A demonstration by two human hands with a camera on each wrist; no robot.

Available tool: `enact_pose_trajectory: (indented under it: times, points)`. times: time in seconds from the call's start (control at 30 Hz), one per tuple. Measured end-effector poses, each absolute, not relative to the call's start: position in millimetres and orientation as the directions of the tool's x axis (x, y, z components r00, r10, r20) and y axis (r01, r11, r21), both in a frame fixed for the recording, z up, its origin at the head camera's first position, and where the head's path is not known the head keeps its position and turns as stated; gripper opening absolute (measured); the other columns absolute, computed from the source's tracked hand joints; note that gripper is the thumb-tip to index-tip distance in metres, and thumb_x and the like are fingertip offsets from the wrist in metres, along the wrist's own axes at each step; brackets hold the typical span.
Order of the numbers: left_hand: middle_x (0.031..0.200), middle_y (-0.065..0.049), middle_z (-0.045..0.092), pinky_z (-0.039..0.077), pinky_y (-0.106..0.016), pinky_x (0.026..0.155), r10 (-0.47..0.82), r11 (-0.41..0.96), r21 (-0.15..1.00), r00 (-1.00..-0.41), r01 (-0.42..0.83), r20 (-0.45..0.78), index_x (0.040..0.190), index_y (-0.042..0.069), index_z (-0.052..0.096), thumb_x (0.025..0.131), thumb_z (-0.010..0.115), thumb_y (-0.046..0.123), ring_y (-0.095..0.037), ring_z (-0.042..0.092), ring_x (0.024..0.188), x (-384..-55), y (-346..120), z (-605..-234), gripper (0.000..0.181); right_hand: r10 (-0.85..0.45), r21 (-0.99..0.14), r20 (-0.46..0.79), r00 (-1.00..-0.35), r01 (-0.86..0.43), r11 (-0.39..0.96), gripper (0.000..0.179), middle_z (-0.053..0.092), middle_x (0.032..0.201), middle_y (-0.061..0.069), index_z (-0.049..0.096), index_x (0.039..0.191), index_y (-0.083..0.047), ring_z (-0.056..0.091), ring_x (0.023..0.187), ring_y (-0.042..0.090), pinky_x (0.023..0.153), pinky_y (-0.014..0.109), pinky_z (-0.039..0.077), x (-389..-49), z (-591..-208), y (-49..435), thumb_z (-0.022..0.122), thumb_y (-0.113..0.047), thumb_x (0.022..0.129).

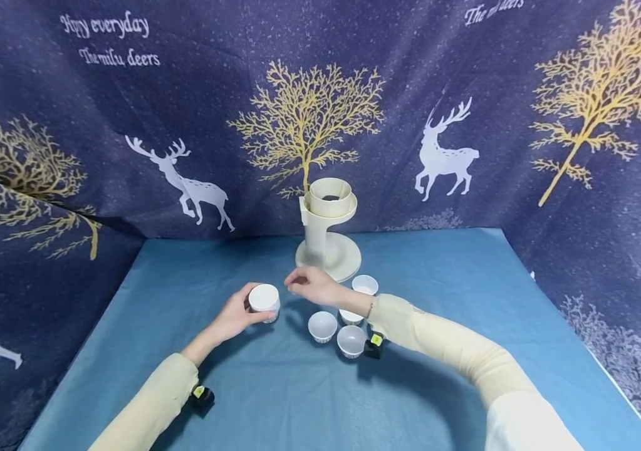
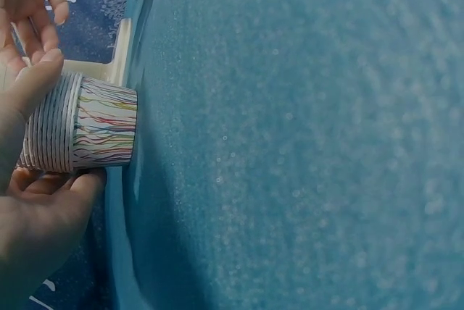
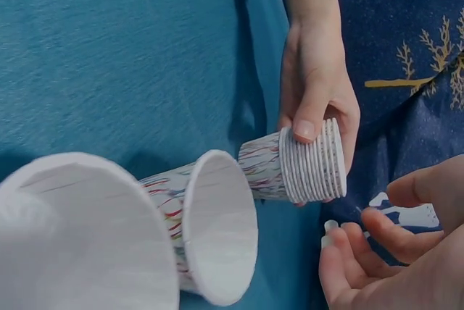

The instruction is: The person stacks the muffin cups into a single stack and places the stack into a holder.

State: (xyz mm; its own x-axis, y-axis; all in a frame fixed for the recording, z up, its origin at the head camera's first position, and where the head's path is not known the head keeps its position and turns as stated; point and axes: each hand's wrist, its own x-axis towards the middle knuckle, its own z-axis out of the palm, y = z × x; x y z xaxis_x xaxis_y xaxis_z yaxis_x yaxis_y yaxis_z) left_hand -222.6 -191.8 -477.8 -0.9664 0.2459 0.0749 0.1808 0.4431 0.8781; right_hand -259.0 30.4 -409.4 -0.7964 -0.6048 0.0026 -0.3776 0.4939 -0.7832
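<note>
My left hand [image 1: 235, 316] grips a stack of paper cups [image 1: 264, 298], thumb on one side and fingers round the other. In the left wrist view many nested rims show on the stack [image 2: 80, 123], and the lowest cup has colourful wavy lines. My right hand [image 1: 316, 286] hovers just right of the stack, in front of the cream stand. In the right wrist view its fingers [image 3: 399, 234] are loosely bent and apart, with nothing between them. Below the right forearm stand several single paper cups, among them a near one [image 1: 351, 342] and a left one [image 1: 323, 327].
A cream stand [image 1: 316, 241] with a round base and an upper ring holding a short cylinder [image 1: 330, 197] stands at the back middle. Another cup [image 1: 364, 285] is to its front right. Blue cloth [image 1: 275, 401] covers the table; a patterned curtain [image 1: 382, 37] hangs behind.
</note>
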Motion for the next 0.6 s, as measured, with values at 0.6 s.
enact_pose_trajectory:
  times: [0.6]
  points:
    - [0.121, -0.013, 0.053, 0.042, -0.040, 0.092, 0.227, 0.461, 0.870, -0.971, 0.175, 0.076, 0.125, 0.007, 0.046, 0.072, 0.078, 0.024, -0.027, 0.052, 0.113, -221, -190, -476, 0.064, -0.654, -0.832, -0.059, -0.754, -0.325, 0.449, 0.024, 0.064, 0.101, 0.023, 0.064, 0.104, 0.002, 0.060, 0.095, 0.035, 0.068, 0.019, 0.045, -259, -417, 50, 0.046, -0.008, 0.092]
